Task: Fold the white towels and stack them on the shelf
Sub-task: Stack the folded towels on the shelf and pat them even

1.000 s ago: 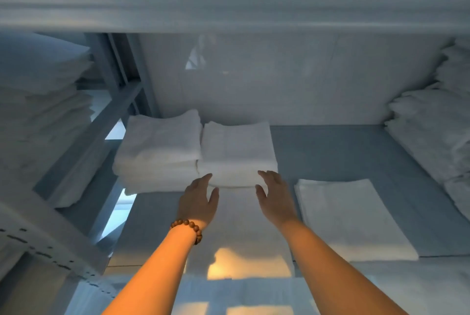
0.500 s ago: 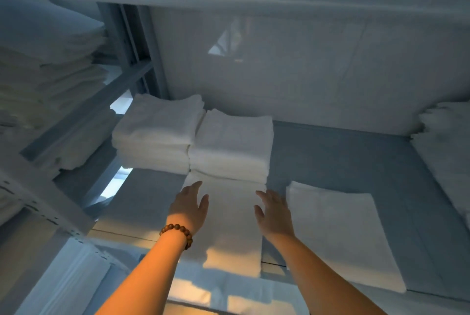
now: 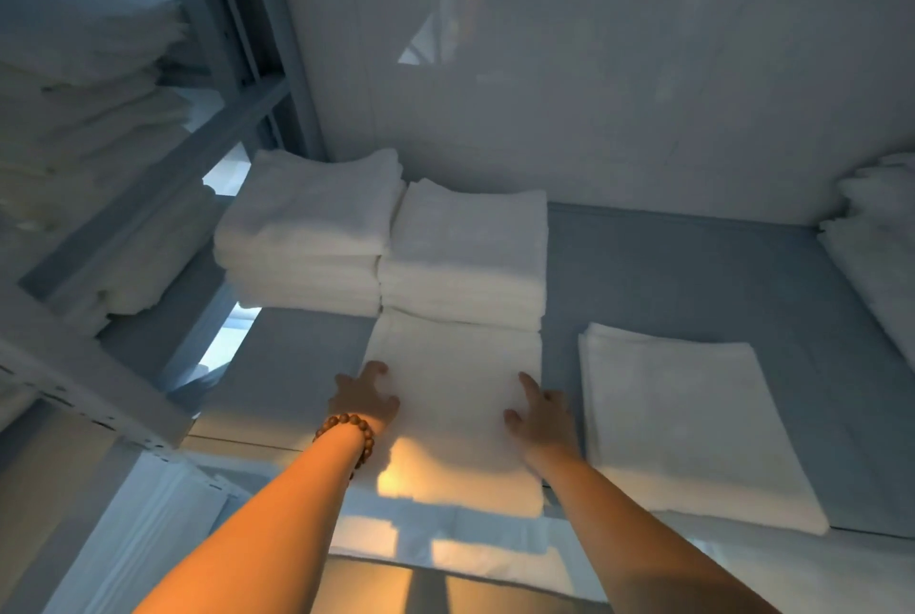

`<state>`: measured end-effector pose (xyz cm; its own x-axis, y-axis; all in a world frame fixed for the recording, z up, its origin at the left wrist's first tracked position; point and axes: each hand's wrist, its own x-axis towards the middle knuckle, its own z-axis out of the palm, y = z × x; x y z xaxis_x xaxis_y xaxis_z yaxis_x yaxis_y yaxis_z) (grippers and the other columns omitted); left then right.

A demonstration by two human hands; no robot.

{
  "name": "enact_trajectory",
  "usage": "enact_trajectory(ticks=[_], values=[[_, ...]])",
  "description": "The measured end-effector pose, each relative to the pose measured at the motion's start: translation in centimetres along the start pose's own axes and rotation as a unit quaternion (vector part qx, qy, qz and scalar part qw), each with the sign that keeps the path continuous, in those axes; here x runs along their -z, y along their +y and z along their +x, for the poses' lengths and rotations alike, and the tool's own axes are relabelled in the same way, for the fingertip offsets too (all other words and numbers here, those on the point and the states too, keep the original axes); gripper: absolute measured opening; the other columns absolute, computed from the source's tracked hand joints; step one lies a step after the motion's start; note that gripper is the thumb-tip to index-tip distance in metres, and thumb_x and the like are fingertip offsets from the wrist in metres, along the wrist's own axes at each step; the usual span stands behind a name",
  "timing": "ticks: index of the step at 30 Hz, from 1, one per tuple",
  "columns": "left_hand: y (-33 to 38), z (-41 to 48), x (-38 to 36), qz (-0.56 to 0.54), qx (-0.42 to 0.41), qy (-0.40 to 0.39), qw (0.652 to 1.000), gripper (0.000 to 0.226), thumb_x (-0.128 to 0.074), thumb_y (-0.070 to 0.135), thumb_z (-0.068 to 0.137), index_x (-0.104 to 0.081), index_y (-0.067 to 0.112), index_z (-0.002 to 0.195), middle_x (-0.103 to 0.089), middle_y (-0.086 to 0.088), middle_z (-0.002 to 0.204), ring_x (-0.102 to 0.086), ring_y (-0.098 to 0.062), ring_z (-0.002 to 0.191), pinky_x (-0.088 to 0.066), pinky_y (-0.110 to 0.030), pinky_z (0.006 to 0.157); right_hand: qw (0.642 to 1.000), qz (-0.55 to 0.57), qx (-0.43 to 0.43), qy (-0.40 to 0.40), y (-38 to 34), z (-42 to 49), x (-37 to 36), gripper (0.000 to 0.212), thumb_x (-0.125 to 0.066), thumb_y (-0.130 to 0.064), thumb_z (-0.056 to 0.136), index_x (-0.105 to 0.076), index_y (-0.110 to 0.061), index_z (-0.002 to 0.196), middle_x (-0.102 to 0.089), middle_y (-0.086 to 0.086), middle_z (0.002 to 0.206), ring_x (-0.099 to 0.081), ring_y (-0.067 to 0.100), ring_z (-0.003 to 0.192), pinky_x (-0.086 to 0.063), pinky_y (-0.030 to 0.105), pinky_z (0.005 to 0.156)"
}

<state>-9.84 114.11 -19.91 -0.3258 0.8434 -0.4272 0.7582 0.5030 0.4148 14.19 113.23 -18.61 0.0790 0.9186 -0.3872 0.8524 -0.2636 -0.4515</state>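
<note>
Grey-blue shelf (image 3: 693, 266), white back wall (image 3: 594, 93). Folded towel (image 3: 455, 395) lies long axis front-to-back, far end touching the rear stack (image 3: 465, 257). Left hand (image 3: 364, 398) seemingly grips its edge; right hand (image 3: 542, 410) rests flat, unclenched.

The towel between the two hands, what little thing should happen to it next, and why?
Probably lift it a little by its side edges. The folded towel lies flat on the shelf, the left hand and right hand sit at its two sides, and the stack stands right behind it, so it looks ready to go on top.
</note>
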Motion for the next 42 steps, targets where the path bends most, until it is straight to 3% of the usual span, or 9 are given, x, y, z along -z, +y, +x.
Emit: enact_trajectory(ticks=[4, 9, 13, 18, 22, 26, 28, 33, 42], values=[[-0.9, 0.2, 0.5, -0.043, -0.026, -0.033, 0.998, 0.037, -0.061, 0.033, 0.081, -0.043, 0.037, 0.113, -0.046, -0.012, 0.118, -0.054, -0.028, 0.087, -0.044, -0.031, 0.074, 0.998, 0.063, -0.001, -0.002, -0.1, -0.4, -0.5, 0.062, -0.047, -0.026, 0.093, -0.019, -0.030, 0.149, -0.032, 0.017, 0.138, -0.046, 0.032, 0.121, -0.042, 0.039, 0.101], [-1.2, -0.6, 1.0, -0.100, -0.050, -0.065, 0.992, 0.032, -0.065, 0.030, 0.079, -0.048, 0.034, 0.106, -0.052, 0.006, 0.097, -0.056, -0.009, 0.073, -0.043, -0.022, 0.056, 0.995, 0.098, -0.017, -0.004, 0.3, -0.9, -0.4, 0.062, -0.047, -0.025, 0.093, -0.019, -0.035, 0.148, -0.028, 0.013, 0.140, -0.056, 0.029, 0.105, -0.050, 0.037, 0.088], [-0.5, -1.8, 1.1, -0.122, -0.075, -0.034, 0.989, 0.027, -0.060, 0.024, 0.084, -0.049, 0.034, 0.106, -0.057, 0.004, 0.099, -0.056, -0.008, 0.070, -0.046, -0.022, 0.060, 0.991, 0.124, 0.029, 0.030, 0.7, -1.9, -0.1, 0.052, -0.045, -0.021, 0.094, -0.031, -0.037, 0.142, -0.035, 0.007, 0.134, -0.059, 0.023, 0.088, -0.054, 0.033, 0.076], [0.2, -4.4, 1.8, -0.125, -0.133, 0.036, 0.983, 0.033, -0.054, 0.016, 0.088, -0.052, 0.034, 0.116, -0.055, -0.002, 0.110, -0.061, -0.020, 0.076, -0.050, -0.026, 0.068, 0.982, 0.093, 0.109, 0.125, 0.6, -3.9, 0.7, 0.042, -0.042, -0.021, 0.097, -0.042, -0.038, 0.136, -0.039, 0.000, 0.138, -0.055, 0.020, 0.113, -0.045, 0.026, 0.092], [0.5, -6.4, 3.2, -0.146, -0.197, 0.104, 0.964, 0.040, -0.050, 0.011, 0.091, -0.054, 0.032, 0.125, -0.050, -0.007, 0.127, -0.058, -0.018, 0.088, -0.046, -0.024, 0.075, 0.964, 0.087, 0.161, 0.193, -0.2, -5.2, 2.0, 0.039, -0.044, -0.021, 0.097, -0.048, -0.036, 0.132, -0.041, 0.001, 0.141, -0.056, 0.021, 0.115, -0.043, 0.025, 0.093], [1.6, -7.2, 5.7, -0.155, -0.227, 0.169, 0.947, 0.041, -0.050, 0.009, 0.092, -0.055, 0.029, 0.128, -0.035, -0.013, 0.146, -0.047, -0.029, 0.124, -0.041, -0.028, 0.093, 0.945, 0.097, 0.188, 0.250, -2.2, -5.5, 4.1, 0.037, -0.045, -0.020, 0.097, -0.052, -0.037, 0.128, -0.041, 0.001, 0.143, -0.059, 0.023, 0.109, -0.046, 0.028, 0.089], [2.7, -7.0, 7.3, -0.145, -0.239, 0.183, 0.942, 0.042, -0.049, 0.008, 0.093, -0.054, 0.026, 0.130, -0.030, -0.013, 0.150, -0.040, -0.028, 0.131, -0.037, -0.029, 0.099, 0.941, 0.094, 0.186, 0.267, -3.5, -4.9, 5.4, 0.036, -0.046, -0.018, 0.096, -0.054, -0.035, 0.127, -0.041, 0.004, 0.141, -0.060, 0.027, 0.107, -0.047, 0.030, 0.086], [5.9, -5.7, 11.0, -0.104, -0.278, 0.245, 0.923, 0.042, -0.048, 0.010, 0.093, -0.053, 0.027, 0.131, -0.034, -0.008, 0.148, -0.048, -0.028, 0.123, -0.041, -0.035, 0.097, 0.918, 0.095, 0.234, 0.307, -6.0, -2.7, 9.0, 0.031, -0.050, -0.011, 0.093, -0.059, -0.022, 0.121, -0.046, 0.010, 0.128, -0.061, 0.032, 0.091, -0.052, 0.038, 0.080], [12.7, 1.6, 13.6, -0.081, -0.296, 0.270, 0.912, 0.041, -0.046, 0.012, 0.093, -0.052, 0.027, 0.131, -0.037, -0.004, 0.146, -0.050, -0.026, 0.119, -0.037, -0.028, 0.101, 0.906, 0.061, 0.263, 0.326, -8.7, 6.2, 15.1, 0.028, -0.052, -0.009, 0.090, -0.063, -0.020, 0.114, -0.047, 0.013, 0.122, -0.059, 0.036, 0.093, -0.050, 0.039, 0.086]])
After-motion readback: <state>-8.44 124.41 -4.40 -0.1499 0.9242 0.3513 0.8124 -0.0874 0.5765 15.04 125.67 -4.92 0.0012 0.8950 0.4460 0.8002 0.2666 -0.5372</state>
